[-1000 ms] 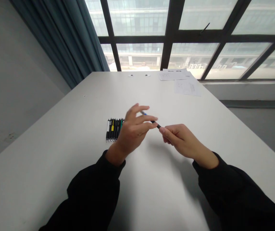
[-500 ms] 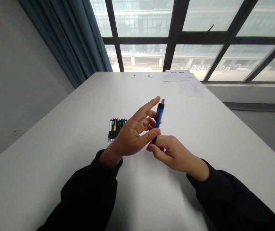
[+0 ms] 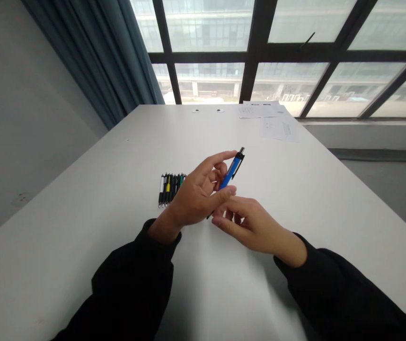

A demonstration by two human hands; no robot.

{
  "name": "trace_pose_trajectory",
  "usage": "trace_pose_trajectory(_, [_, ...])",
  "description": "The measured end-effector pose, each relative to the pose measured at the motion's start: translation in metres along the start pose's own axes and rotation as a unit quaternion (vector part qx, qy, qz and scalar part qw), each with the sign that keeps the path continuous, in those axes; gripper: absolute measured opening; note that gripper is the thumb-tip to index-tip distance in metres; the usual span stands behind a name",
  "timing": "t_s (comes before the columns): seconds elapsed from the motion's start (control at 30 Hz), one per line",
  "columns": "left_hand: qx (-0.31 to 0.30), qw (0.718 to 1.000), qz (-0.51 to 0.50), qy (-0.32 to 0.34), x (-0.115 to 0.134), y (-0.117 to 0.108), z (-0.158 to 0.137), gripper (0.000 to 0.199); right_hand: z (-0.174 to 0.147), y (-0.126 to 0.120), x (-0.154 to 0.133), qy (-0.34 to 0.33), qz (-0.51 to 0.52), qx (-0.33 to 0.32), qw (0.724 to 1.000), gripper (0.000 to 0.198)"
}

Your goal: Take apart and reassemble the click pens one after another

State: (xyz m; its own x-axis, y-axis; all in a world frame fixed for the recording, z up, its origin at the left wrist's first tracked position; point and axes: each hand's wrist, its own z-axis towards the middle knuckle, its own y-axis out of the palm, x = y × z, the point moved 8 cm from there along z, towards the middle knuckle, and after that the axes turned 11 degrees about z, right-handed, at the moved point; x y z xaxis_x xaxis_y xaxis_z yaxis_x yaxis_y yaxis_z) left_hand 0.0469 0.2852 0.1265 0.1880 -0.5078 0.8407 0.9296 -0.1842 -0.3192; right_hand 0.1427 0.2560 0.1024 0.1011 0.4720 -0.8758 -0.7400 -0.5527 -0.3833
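A blue curtain [image 3: 101, 57] hangs left of the dark-framed window [image 3: 281, 52]; papers [image 3: 279, 129] overlap on the table [image 3: 118, 189], far right; two white ovals [image 3: 220, 110] nearby; a faint socket [image 3: 21, 199] on the wall [image 3: 29, 118].

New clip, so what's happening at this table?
A person holds a blue pen at a slant in the left hand, index fingertip by its upper end. The right hand is at its lower part; whether it grips the pen is unclear. More pens lie in a row on the table, partly hidden behind the left hand.
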Motion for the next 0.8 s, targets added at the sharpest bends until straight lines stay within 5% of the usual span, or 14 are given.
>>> trace_pose_trajectory(0.17, [0.003, 0.999, -0.031, -0.006, 0.000, 0.000, 0.003, 0.066, 0.000, -0.006, 0.002, 0.006, 0.012, 0.047, 0.999, 0.034])
trace_pose_trajectory(0.4, [0.001, 0.999, -0.026, -0.021, -0.005, -0.009, 0.002, 0.074, -0.004, -0.004, 0.008, 0.070, 0.133, -0.050, 0.987, 0.034])
trace_pose_trajectory(0.57, [0.013, 0.999, -0.007, -0.034, -0.003, -0.010, 0.001, 0.077, -0.003, -0.008, 0.008, 0.081, 0.197, -0.024, 0.977, 0.031])
trace_pose_trajectory(0.8, [-0.012, 0.998, -0.053, -0.043, -0.003, -0.003, 0.004, 0.058, -0.004, -0.008, 0.016, 0.109, 0.222, -0.026, 0.969, 0.028])
